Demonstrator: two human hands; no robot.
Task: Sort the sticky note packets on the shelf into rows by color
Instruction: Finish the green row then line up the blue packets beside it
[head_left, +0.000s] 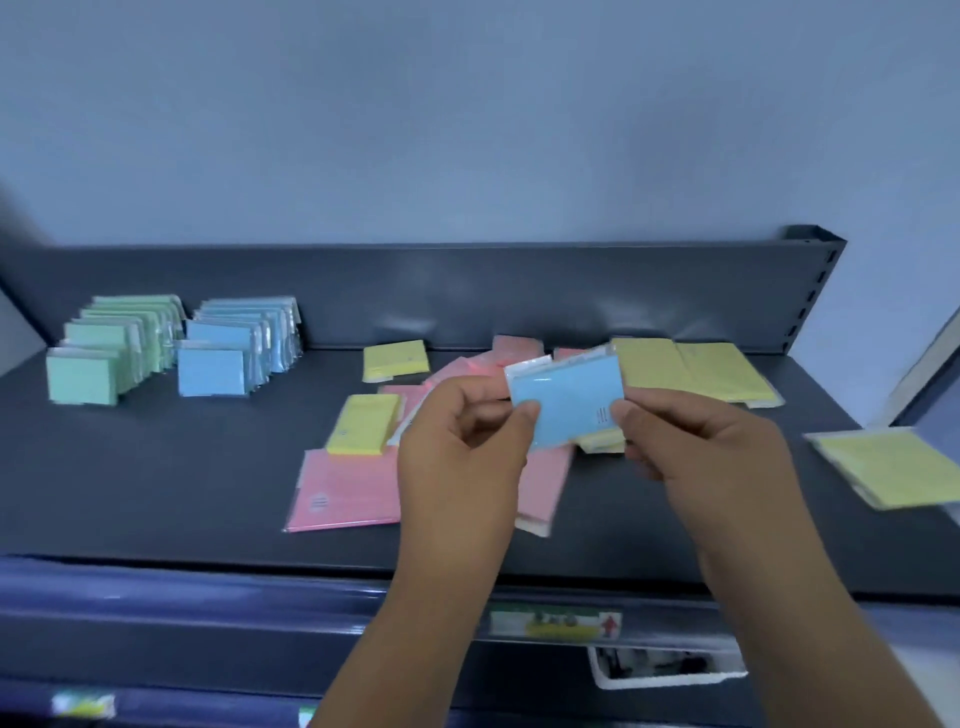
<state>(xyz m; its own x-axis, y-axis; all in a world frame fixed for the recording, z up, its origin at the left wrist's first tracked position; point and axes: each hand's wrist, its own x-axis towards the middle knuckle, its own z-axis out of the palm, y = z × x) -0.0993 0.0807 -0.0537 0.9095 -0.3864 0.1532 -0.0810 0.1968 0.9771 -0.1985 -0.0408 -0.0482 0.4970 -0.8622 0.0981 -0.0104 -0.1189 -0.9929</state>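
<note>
Both hands, left hand and right hand, pinch one wrapped light-blue sticky note packet by its opposite ends, held above the dark grey metal shelf over the mixed pile. Sorted upright rows sit far left: green packets, then blue packets just beside them. Unsorted pink packets and yellow packets lie flat mid-shelf; one more yellow packet lies apart at right.
</note>
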